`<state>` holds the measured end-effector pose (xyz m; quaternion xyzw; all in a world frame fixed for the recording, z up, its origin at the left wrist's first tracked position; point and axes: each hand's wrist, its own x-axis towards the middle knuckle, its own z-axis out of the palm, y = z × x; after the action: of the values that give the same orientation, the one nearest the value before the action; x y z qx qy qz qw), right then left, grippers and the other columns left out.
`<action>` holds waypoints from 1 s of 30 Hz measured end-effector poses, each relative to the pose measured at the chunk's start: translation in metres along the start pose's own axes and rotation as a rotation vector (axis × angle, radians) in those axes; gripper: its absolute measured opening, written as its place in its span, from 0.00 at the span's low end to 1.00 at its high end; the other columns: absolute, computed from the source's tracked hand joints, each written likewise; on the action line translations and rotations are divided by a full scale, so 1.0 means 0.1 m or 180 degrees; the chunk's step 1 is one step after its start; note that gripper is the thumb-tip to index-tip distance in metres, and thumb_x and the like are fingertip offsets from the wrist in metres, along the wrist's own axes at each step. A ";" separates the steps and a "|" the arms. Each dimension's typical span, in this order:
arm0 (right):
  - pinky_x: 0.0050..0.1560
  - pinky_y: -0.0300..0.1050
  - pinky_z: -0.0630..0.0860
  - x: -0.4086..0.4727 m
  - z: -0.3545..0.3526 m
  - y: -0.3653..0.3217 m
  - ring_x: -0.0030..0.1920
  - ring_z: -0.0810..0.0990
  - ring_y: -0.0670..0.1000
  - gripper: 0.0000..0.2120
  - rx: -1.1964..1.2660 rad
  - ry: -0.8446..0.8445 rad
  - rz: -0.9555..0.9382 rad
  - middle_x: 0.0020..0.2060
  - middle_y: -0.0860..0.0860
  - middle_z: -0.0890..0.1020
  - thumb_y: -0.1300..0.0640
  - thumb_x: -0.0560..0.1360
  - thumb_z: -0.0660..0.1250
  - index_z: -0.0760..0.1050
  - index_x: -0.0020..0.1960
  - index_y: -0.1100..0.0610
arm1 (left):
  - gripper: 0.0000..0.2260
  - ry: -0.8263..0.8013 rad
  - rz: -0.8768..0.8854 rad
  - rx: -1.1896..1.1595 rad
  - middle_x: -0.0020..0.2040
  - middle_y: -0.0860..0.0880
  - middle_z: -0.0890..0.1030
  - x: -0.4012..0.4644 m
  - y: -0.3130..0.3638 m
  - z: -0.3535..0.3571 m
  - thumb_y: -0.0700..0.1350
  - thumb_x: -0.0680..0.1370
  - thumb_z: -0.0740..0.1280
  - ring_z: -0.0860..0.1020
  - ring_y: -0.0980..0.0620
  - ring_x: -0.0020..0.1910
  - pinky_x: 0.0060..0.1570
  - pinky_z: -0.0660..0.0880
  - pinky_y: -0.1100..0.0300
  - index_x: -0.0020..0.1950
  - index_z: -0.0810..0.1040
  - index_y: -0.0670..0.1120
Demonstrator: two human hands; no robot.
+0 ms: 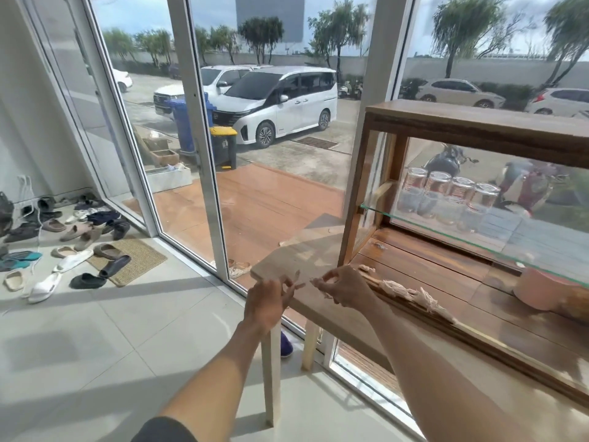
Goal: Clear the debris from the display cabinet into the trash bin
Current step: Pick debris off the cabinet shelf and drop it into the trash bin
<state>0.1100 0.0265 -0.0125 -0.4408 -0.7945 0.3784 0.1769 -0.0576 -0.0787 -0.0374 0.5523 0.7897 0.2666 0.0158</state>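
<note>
A: Right hand [344, 290] first. Grip pinched, thumb against fingertips, at the front left corner of the display cabinet [478, 122]. Looks to hold a bit of pale fibre; the piece is too small and blurred to be sure.

B: Left hand [267, 301]?

A: Fingers spread and loose, nothing in it. It hovers just off the edge of the wooden worktop [296, 250], near the right hand but not touching it.

B: Where's the debris?

A: A frayed, pale clump of shredded fibre [411, 295] lies along the front rail of the cabinet floor, just beside the right hand, trailing away to the right. Two smaller scraps [366, 268] sit further back on the floor boards. Above them a glass shelf [446, 231] carries four upturned glass jars [449, 189].

B: Step in hand?

A: My read: picking at the near end of the clump. Most of it is not yet lifted.

B: And next?

A: Gather the long strand in a fuller grip, likely with the left hand cupped under to catch crumbs, staying low, under the glass shelf. No trash bin shows indoors; the only bins visible are outside the window, a yellow-lidded bin [223, 148] and a blue one [183, 122]. Whether either is the target I cannot tell.
</note>
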 end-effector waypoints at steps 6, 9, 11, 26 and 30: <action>0.27 0.35 0.71 0.12 0.86 -0.44 0.27 0.75 0.43 0.14 0.0209 -0.0415 0.0076 0.34 0.50 0.83 0.46 0.75 0.74 0.84 0.49 0.58 | 0.09 0.0086 -0.0225 0.0270 0.43 0.46 0.85 -0.40 -1.02 -0.24 0.54 0.78 0.66 0.82 0.42 0.43 0.40 0.76 0.56 0.51 0.82 0.52; 0.25 0.34 0.70 0.21 1.33 -0.63 0.24 0.73 0.43 0.15 0.0165 -0.0710 0.0074 0.29 0.49 0.81 0.47 0.75 0.73 0.85 0.47 0.59 | 0.10 0.0101 -0.0517 0.0310 0.40 0.46 0.85 -0.61 -1.52 -0.40 0.58 0.79 0.63 0.82 0.43 0.42 0.40 0.78 0.53 0.49 0.81 0.54; 0.26 0.33 0.72 0.23 1.66 -0.73 0.26 0.75 0.43 0.13 0.0029 -0.0881 0.0025 0.32 0.50 0.82 0.47 0.76 0.73 0.83 0.48 0.58 | 0.10 0.0011 -0.0782 0.0305 0.39 0.48 0.84 -0.78 -1.83 -0.48 0.58 0.78 0.62 0.81 0.44 0.42 0.40 0.77 0.53 0.48 0.80 0.56; 0.30 0.38 0.71 -0.11 3.70 -0.95 0.22 0.77 0.43 0.16 -0.0550 -0.1742 -0.0621 0.23 0.48 0.80 0.38 0.74 0.70 0.84 0.46 0.51 | 0.05 -0.0205 -0.1741 0.0168 0.36 0.48 0.83 -2.15 -3.10 -0.66 0.53 0.76 0.70 0.80 0.48 0.34 0.34 0.74 0.57 0.49 0.83 0.54; 0.34 0.41 0.74 -0.15 4.07 -0.96 0.27 0.79 0.47 0.17 -0.0636 -0.1923 -0.0685 0.26 0.48 0.81 0.36 0.73 0.70 0.83 0.46 0.50 | 0.09 -0.0232 -0.1960 0.0115 0.32 0.49 0.83 -2.37 -3.33 -0.54 0.58 0.76 0.70 0.81 0.49 0.32 0.37 0.80 0.55 0.48 0.83 0.55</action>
<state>-0.1864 -0.1986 -0.2043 -0.2375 -0.8862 0.3914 -0.0717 -0.2708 -0.3917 -0.2008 0.2966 0.9234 0.2153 0.1143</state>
